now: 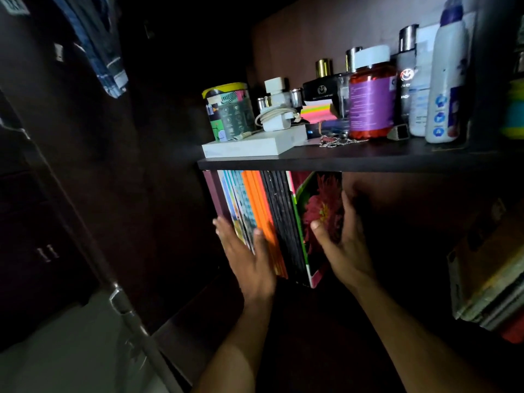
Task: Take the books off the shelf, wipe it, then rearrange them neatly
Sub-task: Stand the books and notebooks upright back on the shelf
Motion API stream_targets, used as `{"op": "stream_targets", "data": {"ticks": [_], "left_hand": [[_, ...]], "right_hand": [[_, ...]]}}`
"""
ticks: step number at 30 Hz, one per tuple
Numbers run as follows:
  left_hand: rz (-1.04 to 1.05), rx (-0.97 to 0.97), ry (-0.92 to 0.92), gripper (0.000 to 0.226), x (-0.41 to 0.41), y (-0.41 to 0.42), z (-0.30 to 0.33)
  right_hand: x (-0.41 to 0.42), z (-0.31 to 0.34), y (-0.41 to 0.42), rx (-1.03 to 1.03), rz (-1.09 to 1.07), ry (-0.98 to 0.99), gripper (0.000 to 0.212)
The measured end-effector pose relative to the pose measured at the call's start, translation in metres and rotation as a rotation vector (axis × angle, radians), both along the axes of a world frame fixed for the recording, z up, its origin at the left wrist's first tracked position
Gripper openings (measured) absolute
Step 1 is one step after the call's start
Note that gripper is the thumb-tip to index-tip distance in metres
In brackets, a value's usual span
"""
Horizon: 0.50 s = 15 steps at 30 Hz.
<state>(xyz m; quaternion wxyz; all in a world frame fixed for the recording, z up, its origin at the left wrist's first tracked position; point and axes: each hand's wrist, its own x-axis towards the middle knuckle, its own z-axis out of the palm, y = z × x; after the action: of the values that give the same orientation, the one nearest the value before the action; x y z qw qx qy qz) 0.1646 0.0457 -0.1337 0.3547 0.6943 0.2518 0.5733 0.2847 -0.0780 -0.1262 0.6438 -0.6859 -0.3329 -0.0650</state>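
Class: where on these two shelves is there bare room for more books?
Lower shelf: dark open space right of the flower-cover book, bordered by the side stack. Upper shelf is crowded with bottles and jars; only its front edge is bare.

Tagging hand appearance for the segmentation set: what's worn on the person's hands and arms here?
Nothing visible is worn. The left hand and right hand are bare: no gloves, rings or watch show. Both forearms are bare down to the bottom edge of the picture, with no sleeve in view. Dim light could hide small details.
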Motion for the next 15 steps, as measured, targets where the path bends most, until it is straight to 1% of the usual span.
{"op": "stream_targets", "data": {"ticks": [1,2,4,6,8,9,12,13,15], "left_hand": [[-0.039,-0.155,-0.023,0.077,0.002,0.006,-0.002],[-0.079,-0.235,-0.017,0.075,0.003,0.010,-0.003],[-0.057,-0.182,0.102,0.073,0.009,0.013,-0.003],[0.022,-0.134,0.258,0.075,0.014,0.014,-0.001],[0.064,-0.124,0.319,0.074,0.014,0.010,0.002],[0.062,-0.067,0.308,0.071,0.013,0.006,0.002],[0.016,0.287,0.260,0.061,0.012,-0.005,0.005],[-0.022,0.335,0.240,0.060,0.011,-0.006,0.007],[-0.061,0.332,0.165,0.056,0.004,-0.004,0.012]], "right_hand": [[-0.006,0.001,0.001,-0.028,0.029,-0.046,0.105],[-0.013,0.002,0.003,-0.061,0.060,-0.084,0.107],[-0.021,0.003,0.007,-0.109,0.068,-0.128,0.114],[-0.029,0.006,0.013,-0.130,-0.026,-0.197,0.121],[-0.038,0.011,0.018,-0.105,-0.104,-0.228,0.125],[-0.043,0.014,0.020,-0.086,-0.109,-0.213,0.124],[-0.045,0.023,0.026,-0.018,-0.077,-0.145,0.113],[-0.041,0.027,0.027,-0.011,-0.081,-0.144,0.111],[-0.035,0.028,0.029,-0.016,-0.094,-0.152,0.108]]}}
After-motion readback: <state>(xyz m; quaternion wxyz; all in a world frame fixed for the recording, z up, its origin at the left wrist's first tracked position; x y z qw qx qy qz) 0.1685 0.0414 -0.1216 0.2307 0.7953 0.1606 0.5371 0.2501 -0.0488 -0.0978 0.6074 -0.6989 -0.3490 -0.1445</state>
